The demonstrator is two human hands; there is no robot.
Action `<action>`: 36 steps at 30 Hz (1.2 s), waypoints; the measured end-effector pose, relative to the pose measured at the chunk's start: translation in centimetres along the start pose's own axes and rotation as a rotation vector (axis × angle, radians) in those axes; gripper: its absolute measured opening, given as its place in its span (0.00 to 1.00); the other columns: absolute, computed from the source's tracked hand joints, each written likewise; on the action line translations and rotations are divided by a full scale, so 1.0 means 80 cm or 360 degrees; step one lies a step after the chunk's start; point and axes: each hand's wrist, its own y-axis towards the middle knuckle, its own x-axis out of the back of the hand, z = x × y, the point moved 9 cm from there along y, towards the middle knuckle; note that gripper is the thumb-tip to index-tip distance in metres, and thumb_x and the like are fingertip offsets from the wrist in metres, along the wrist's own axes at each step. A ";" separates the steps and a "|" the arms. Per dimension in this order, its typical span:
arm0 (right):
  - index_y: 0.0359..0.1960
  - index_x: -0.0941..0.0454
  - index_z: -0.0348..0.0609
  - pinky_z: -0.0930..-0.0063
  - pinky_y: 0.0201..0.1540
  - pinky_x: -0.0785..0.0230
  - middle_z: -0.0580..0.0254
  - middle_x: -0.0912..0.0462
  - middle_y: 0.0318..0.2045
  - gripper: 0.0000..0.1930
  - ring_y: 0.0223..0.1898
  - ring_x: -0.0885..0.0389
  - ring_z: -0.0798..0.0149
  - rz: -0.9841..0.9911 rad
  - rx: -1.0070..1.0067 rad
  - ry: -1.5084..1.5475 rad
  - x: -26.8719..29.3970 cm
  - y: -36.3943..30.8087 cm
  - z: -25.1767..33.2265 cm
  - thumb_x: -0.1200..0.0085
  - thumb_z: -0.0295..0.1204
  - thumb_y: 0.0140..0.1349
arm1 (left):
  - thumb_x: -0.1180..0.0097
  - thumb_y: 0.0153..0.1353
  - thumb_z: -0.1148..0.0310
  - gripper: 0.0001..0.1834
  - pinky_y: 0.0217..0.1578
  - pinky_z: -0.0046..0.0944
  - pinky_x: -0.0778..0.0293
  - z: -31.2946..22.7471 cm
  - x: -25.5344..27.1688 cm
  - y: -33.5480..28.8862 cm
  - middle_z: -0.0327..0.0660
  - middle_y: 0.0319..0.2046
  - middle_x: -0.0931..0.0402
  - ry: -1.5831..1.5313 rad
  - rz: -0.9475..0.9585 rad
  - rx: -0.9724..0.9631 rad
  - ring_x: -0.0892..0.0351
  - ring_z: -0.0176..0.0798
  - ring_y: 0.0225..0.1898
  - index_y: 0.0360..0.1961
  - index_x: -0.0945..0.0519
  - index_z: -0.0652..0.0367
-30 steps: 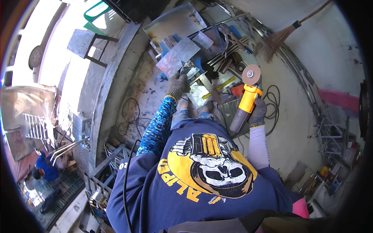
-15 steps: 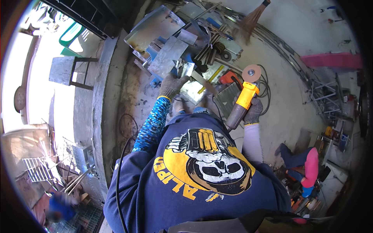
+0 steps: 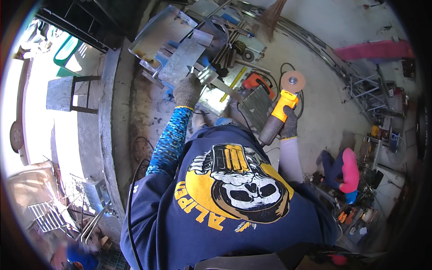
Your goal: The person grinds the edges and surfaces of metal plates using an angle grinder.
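Note:
My left hand, in a grey knit glove with a blue patterned sleeve, reaches forward and grips a small shiny metal piece at the edge of a flat steel sheet. In a dark glove, my right hand holds an angle grinder with a yellow and grey body. Its tan disc points away from me, raised above the concrete floor and apart from the metal. My dark blue shirt fills the lower middle of the view.
Bent metal sheets, rods and a ribbed metal grille lie ahead, beside an orange tool. At the left are a concrete ledge and a stool. A person in a pink hat crouches at the right. A broom lies beyond.
My left hand has stretched forward and closed on the small metal piece. The view has swung, bringing the crouching person in at the right. The grinder stays in my right hand.

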 end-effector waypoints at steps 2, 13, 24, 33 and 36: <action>0.53 0.29 0.40 0.56 0.46 0.20 0.54 0.18 0.39 0.27 0.39 0.16 0.54 0.0009 -0.0010 0.0006 -0.005 -0.005 0.000 0.37 0.38 0.53 | 0.49 0.63 0.55 0.15 0.43 0.60 0.24 0.000 0.007 0.005 0.55 0.38 0.17 0.0068 -0.0021 0.0028 0.18 0.62 0.44 0.42 0.19 0.51; 0.53 0.30 0.39 0.56 0.45 0.20 0.53 0.19 0.38 0.28 0.38 0.16 0.51 0.0015 -0.0014 -0.0030 -0.008 0.002 0.018 0.37 0.35 0.51 | 0.32 0.57 0.53 0.27 0.46 0.48 0.23 -0.139 0.023 -0.075 0.52 0.40 0.20 -0.0684 0.0245 -0.0528 0.18 0.52 0.44 0.50 0.23 0.61; 0.53 0.27 0.36 0.64 0.43 0.19 0.53 0.17 0.37 0.28 0.36 0.15 0.56 0.0136 -0.0004 -0.0158 -0.083 0.105 0.056 0.35 0.32 0.50 | 0.23 0.44 0.60 0.51 0.57 0.44 0.27 -0.308 -0.135 -0.117 0.50 0.54 0.23 -0.1971 0.1391 -0.0275 0.23 0.45 0.56 0.67 0.38 0.63; 0.48 0.26 0.40 0.70 0.37 0.24 0.63 0.19 0.38 0.28 0.34 0.20 0.67 -0.0439 0.0020 -0.0923 0.071 0.298 0.029 0.27 0.29 0.44 | 0.34 0.55 0.55 0.33 0.51 0.48 0.24 -0.306 -0.196 -0.013 0.57 0.48 0.20 -0.0309 0.1185 -0.0209 0.19 0.55 0.51 0.56 0.27 0.66; 0.47 0.24 0.40 0.67 0.34 0.22 0.62 0.18 0.37 0.26 0.32 0.17 0.65 -0.0387 0.0033 -0.1192 0.112 0.396 0.046 0.28 0.27 0.43 | 0.37 0.60 0.60 0.26 0.48 0.45 0.23 -0.285 -0.168 0.006 0.55 0.43 0.18 -0.0649 0.1008 -0.0257 0.17 0.53 0.47 0.53 0.25 0.66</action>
